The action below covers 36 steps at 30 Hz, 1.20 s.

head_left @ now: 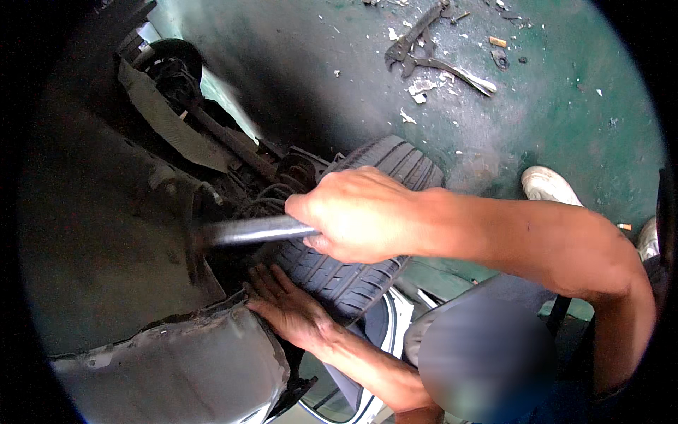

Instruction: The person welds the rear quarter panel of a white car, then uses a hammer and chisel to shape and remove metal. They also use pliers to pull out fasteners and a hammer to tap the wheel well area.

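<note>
My right hand [360,215] is closed around a shiny round metal bar [265,230]. The bar's other end runs left into the dark area by the car's wheel arch, where its tip is hidden. Just below, my left hand [293,311] lies with its fingers stretched out, touching the edge of a dirty body panel [191,371] beside the tyre. Partly covered by my right hand and forearm is the black treaded tyre [339,290]. A coil spring [279,194] and dark suspension parts show just left of it.
On the green, dirty floor [572,49] lie a dark wrench-like tool [417,39], a tool with a shiny handle [462,75] and scattered white scraps. White shoes [551,184] stand at right. Farther back is another wheel [180,60]. A blurred patch covers the lower right.
</note>
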Each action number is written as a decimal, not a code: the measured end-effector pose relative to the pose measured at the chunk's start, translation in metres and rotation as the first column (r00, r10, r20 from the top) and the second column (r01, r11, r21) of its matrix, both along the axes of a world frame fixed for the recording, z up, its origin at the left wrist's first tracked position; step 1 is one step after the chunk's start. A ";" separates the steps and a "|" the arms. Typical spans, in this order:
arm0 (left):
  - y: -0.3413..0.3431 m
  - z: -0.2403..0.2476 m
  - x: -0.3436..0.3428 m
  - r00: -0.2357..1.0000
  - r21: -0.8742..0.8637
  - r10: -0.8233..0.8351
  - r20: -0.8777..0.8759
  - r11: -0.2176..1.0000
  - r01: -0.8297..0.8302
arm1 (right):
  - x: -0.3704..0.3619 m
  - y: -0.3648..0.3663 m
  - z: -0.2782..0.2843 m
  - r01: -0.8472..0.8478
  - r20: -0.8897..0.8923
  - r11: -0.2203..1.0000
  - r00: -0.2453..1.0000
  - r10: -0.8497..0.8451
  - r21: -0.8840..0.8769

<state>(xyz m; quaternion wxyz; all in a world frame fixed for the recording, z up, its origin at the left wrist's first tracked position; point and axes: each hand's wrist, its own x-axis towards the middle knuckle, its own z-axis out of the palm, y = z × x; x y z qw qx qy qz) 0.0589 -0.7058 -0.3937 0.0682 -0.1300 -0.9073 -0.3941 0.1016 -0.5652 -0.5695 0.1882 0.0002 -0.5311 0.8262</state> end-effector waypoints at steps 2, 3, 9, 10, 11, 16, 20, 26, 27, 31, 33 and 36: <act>0.000 0.001 0.000 0.999 -0.014 -0.013 0.031 1.000 0.014 | -0.001 -0.001 -0.014 0.054 0.070 0.998 0.996 -0.057 0.043; 0.000 0.001 -0.001 0.999 -0.012 -0.017 0.038 1.000 0.017 | 0.001 0.004 -0.018 0.030 0.112 0.997 0.993 -0.038 0.075; -0.002 0.002 0.000 1.000 0.075 0.015 0.006 0.997 -0.015 | -0.021 0.002 -0.017 0.013 0.419 1.000 0.908 -0.015 0.008; -0.002 0.001 -0.003 1.000 0.093 0.021 0.023 0.995 -0.023 | -0.018 0.003 -0.015 0.027 0.419 0.999 0.908 -0.015 -0.023; -0.004 0.003 -0.006 0.999 0.111 0.027 0.040 0.993 -0.031 | -0.008 0.001 -0.007 -0.087 0.261 0.982 0.964 0.041 0.167; -0.008 0.003 -0.004 1.000 0.073 0.015 0.026 0.997 -0.017 | -0.013 0.000 -0.011 -0.062 0.172 0.982 0.985 0.031 0.177; -0.007 0.005 -0.001 0.999 0.054 0.022 0.041 0.998 -0.025 | -0.024 0.001 -0.012 -0.011 0.356 0.996 0.934 -0.022 0.092; 0.001 0.000 0.000 0.999 0.061 0.026 0.028 0.998 -0.027 | -0.007 -0.011 -0.021 -0.017 0.068 0.976 0.998 0.002 0.218; 0.004 0.000 0.000 0.999 0.059 0.012 0.030 0.998 -0.013 | -0.011 -0.009 -0.021 -0.038 0.137 0.980 0.990 0.010 0.197; 0.011 -0.005 0.003 1.000 -0.043 0.030 0.009 0.999 -0.029 | -0.011 0.005 -0.026 -0.123 0.258 0.991 0.960 0.106 0.050; 0.004 -0.003 0.002 1.000 -0.050 -0.002 0.024 0.999 0.003 | -0.006 0.010 -0.024 -0.259 0.241 0.951 0.924 0.296 -0.171; -0.001 0.002 0.001 1.000 -0.075 0.007 0.030 0.997 -0.004 | -0.003 -0.016 -0.019 -0.241 0.025 0.821 0.955 0.296 -0.518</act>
